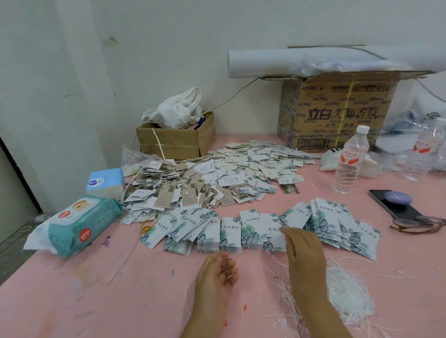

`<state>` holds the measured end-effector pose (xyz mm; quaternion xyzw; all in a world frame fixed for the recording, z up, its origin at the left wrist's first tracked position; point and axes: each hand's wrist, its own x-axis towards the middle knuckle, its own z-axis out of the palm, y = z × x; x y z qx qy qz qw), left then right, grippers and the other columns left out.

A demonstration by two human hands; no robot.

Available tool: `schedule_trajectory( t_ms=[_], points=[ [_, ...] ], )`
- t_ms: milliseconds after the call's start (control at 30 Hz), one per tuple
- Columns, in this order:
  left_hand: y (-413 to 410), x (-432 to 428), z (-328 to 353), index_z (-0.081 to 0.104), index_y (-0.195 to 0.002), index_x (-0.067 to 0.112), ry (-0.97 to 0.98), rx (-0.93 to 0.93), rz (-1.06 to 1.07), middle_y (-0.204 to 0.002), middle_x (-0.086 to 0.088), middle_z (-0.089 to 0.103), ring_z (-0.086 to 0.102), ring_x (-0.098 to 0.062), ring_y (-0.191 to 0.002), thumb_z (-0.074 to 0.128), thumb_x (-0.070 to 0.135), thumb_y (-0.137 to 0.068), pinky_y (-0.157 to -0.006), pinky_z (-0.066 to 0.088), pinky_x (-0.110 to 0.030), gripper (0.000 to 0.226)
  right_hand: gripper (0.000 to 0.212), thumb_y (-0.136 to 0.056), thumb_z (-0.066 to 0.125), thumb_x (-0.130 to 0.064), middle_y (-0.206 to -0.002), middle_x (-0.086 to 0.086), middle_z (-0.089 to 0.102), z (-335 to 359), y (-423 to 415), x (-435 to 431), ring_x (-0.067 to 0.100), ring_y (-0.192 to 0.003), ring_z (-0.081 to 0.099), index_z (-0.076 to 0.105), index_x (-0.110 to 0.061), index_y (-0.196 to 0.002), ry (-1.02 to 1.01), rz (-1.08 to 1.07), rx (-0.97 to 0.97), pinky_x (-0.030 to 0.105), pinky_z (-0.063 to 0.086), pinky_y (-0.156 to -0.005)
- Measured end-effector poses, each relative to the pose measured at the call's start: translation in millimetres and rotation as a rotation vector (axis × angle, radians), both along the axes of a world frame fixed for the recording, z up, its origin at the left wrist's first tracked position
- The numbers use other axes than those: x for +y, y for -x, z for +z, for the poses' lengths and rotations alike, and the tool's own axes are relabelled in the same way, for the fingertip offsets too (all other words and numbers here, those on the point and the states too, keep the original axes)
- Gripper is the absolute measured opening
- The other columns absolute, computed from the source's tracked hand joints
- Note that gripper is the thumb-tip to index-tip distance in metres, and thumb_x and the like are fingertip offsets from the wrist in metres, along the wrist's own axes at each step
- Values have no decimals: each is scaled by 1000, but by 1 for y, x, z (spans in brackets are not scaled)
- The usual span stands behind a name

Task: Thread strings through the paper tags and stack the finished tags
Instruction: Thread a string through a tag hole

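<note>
A row of white paper tags with green leaf prints [247,231] lies fanned across the pink table [95,299] in front of me. My left hand [216,272] has curled fingers that hold a thin white string [188,296], which trails down toward my wrist. My right hand [302,252] reaches to the tags, its fingertips touching one near the middle of the row. A tangled heap of white strings [347,293] lies to the right of my right forearm. Behind the row sits a big loose pile of tags [217,176], several of them with strings.
A wet-wipes pack [82,224] and a tissue pack [106,181] lie at the left. Two cardboard boxes [176,139] [341,111] stand by the wall. Two water bottles [350,159] [427,149], a phone [395,207] and glasses [418,224] occupy the right side.
</note>
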<state>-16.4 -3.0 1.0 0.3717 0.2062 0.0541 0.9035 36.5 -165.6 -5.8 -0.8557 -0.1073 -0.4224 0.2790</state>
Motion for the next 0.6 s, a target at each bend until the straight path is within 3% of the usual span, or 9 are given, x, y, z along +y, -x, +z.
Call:
schedule_trajectory(
  t_ms=[100, 233, 300, 400, 500, 600],
  points=[
    [0, 0, -1, 57, -89, 1, -11, -8, 1, -60, -8, 61, 54, -15, -52, 45, 7, -97, -50, 46, -22, 15, 41, -62, 77, 20, -89, 13, 68, 3, 2, 0, 30, -84, 61, 70, 3, -99, -1, -8, -75, 25, 42, -82],
    [1, -1, 2, 63, -92, -3, -59, -25, -25, -66, -13, 67, 60, -17, -52, 48, 8, -96, -49, 51, -22, 20, 21, -79, 72, 4, -82, 8, 64, 6, 6, 4, 20, -82, 49, 70, -4, -98, 76, -19, -237, 28, 42, -76],
    [1, -3, 1, 67, -98, -2, -123, -48, -71, -80, -18, 74, 68, -19, -60, 45, 17, -99, -54, 55, -22, 30, 12, -89, 60, -4, -83, 5, 62, 7, 12, 14, 18, -82, 49, 70, -7, -97, 95, 126, -290, 24, 40, -76],
    [1, -7, 0, 69, -96, -2, -158, -85, -110, -86, -21, 74, 73, -22, -69, 38, 36, -100, -59, 57, -24, 48, 21, -99, 49, -15, -87, 0, 60, 7, 23, 34, 15, -84, 54, 67, -9, -90, 122, 393, -258, 22, 43, -77],
    [3, -6, -5, 70, -83, -5, -209, -113, -79, -75, -22, 71, 70, -22, -68, 54, 35, -88, -58, 55, -24, 43, 13, -93, 58, -12, -86, -2, 59, 2, 25, 45, 16, -80, 55, 65, -10, -82, 199, 516, -213, 26, 46, -70],
    [5, -3, -11, 73, -74, 5, -331, -143, -56, -71, -16, 70, 65, -17, -63, 62, 26, -86, -57, 53, -21, 26, 10, -85, 71, -7, -89, -2, 60, -3, 22, 45, 15, -82, 56, 64, -11, -80, 219, 527, -182, 27, 48, -69]
  ],
)
